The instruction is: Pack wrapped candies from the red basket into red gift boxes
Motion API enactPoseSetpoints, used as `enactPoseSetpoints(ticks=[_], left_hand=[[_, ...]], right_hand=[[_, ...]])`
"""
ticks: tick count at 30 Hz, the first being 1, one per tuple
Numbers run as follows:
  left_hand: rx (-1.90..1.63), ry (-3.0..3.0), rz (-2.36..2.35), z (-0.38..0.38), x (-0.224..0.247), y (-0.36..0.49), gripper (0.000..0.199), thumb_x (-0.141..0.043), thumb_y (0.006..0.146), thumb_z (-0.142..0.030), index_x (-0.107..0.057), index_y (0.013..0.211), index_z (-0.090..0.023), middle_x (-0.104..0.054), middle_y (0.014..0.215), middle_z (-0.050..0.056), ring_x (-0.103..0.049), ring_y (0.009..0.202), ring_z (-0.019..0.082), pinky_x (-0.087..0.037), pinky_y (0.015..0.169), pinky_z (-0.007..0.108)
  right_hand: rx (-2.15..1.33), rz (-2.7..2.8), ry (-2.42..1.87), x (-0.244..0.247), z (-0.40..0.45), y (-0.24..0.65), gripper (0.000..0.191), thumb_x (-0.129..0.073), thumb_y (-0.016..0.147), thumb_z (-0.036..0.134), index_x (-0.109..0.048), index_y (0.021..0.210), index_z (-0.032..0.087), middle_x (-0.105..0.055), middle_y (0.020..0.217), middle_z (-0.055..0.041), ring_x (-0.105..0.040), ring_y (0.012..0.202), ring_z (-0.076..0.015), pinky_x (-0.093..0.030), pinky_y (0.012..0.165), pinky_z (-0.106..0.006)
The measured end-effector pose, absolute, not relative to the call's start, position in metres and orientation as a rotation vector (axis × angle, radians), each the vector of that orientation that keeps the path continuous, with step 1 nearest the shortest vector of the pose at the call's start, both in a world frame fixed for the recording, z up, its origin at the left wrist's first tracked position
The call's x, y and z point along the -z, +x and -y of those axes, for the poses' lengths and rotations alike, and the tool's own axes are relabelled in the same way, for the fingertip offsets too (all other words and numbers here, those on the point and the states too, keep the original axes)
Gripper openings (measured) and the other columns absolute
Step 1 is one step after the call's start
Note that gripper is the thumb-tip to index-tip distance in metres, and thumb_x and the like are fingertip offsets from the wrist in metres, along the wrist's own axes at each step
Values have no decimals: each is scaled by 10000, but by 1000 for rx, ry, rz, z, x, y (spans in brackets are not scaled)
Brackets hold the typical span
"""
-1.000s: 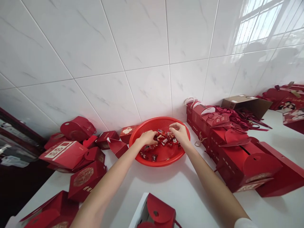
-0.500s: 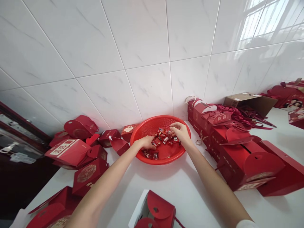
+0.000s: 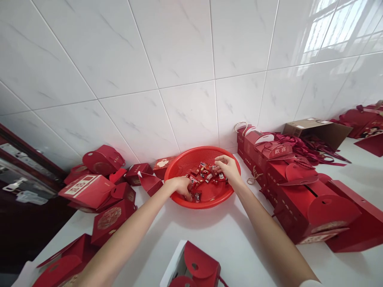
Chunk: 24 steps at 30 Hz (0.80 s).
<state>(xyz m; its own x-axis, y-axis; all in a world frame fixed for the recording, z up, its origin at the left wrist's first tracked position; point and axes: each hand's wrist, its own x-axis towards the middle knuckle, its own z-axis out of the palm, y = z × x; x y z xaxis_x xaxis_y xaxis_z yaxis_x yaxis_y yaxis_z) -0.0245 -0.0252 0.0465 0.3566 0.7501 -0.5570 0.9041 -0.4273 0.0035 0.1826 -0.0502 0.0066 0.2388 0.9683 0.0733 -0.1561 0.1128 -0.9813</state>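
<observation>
Head view: left hand [image 3: 183,187], fingers curled down, touches sweets [image 3: 206,173] in the red basket [image 3: 203,202]; right hand [image 3: 226,166], fingers loosely bent, hovers over its right side; any grip is indiscernible.

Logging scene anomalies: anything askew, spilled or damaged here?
Mild clutter only. The cardboard box at the back right seems to lie on its side, dark red ribbons trailing out onto the table. The red boxes at left sit heaped at odd angles, unlike the right-hand row. No spilled sweets or damage visible.
</observation>
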Motion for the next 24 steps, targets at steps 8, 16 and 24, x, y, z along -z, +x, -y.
enactPoseSetpoints(ticks=[8, 16, 24], left_hand=[[554, 2284, -1514, 36, -27, -14, 496, -809, 580, -285, -682, 1047, -174, -741, 1083, 142, -709, 985, 340, -544, 832, 340], [561, 2295, -1574, 39, -21, -15, 617, -832, 536, -292, -647, 1117, -194, -712, 1170, 189, -679, 1077, 397, -545, 850, 393], [503, 2279, -1590, 42, -27, -18, 477, -845, 508, -348, -705, 944, -215, -727, 1141, 156, -693, 1021, 377, -546, 819, 386]], right_hand=[[-1072, 976, -1103, -8, 50, 183, 209, -647, 620, 313, -643, 770, 169, -657, 741, -19, -611, 560, -127, -487, 546, -251], [-1097, 1010, -1082, -9, 51, 182, 216, -652, 598, 341, -625, 743, 183, -636, 701, -11, -615, 566, -136, -475, 532, -245], [-1113, 1044, -1072, -9, 52, 181, 239, -669, 589, 370, -624, 736, 186, -622, 664, -5, -609, 553, -140, -475, 523, -252]])
